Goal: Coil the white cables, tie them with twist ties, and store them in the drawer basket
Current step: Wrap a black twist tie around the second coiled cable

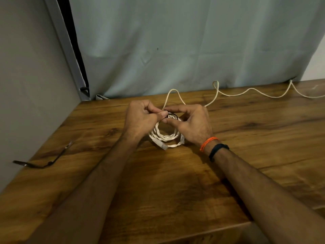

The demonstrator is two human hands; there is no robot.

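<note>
Tying stage, head view. At the centre of the frame we pinch a dark twist tie point(171, 115) between the fingertips of the left hand point(140, 118) and the right hand point(191, 123), at the far edge of a coiled white cable point(165, 136) that rests on the wooden table point(158, 182). Both grips are narrow, thumb against forefinger, and close on the tie; how far its ends are already twisted we cannot tell, since the fingers hide the join.

Risks, as we judge them: the coil is held only at this one point, so a slack tie would let the loops spring apart, and a tie that misses a strand would leave that strand free. A tie end slipping from either pinch would undo the wrap.

The coil appears as several flat white turns, loosely interlaced, with a clear plug point(162, 146) at the near edge, and possibly a second under the right hand. A second white cable point(249, 91) lies uncoiled toward the upper right, and another dark tie point(42, 163) waits at the left edge. No drawer basket is in view.
</note>
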